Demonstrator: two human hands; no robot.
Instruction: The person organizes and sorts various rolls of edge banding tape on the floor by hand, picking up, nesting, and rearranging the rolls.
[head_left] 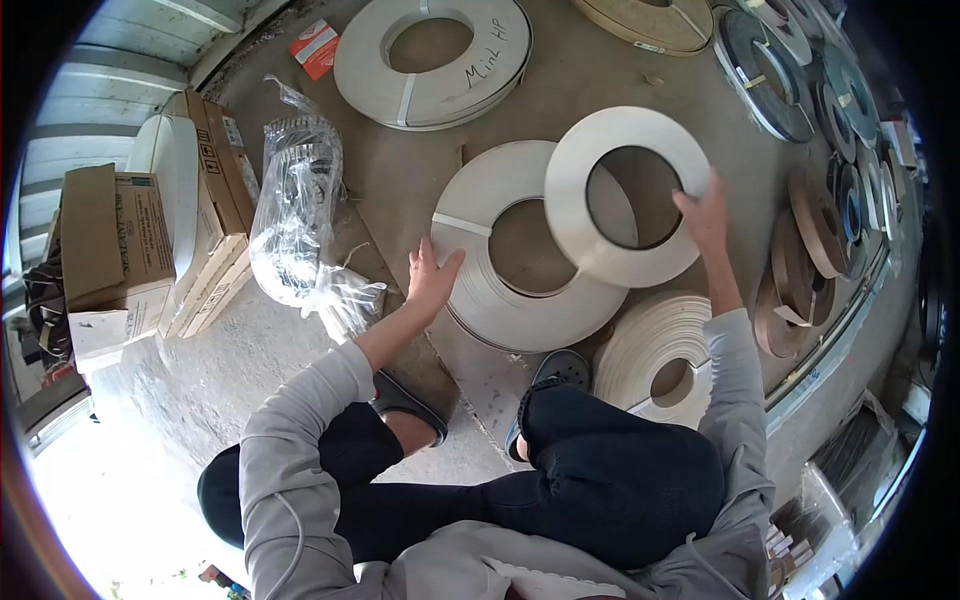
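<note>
R hand (705, 215) pinches rt rim of sm white coil (570, 195), round w/ no long axis, lying left of that nearer hand & overlapping lg coil (468, 270) on floor (392, 190); L hand (432, 280) spread by lg coil's left edge, contact unclear.

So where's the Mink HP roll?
The Mink HP roll is at the head view's top, left of centre, just right of the red-and-white packet.

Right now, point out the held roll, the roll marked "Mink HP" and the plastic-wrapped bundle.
Held roll (567, 195): head view, left side of its pale ring.
Roll marked "Mink HP" (440, 97): head view, ring face below the hole.
Plastic-wrapped bundle (298, 215): head view, middle of the clear wrapping.
</note>
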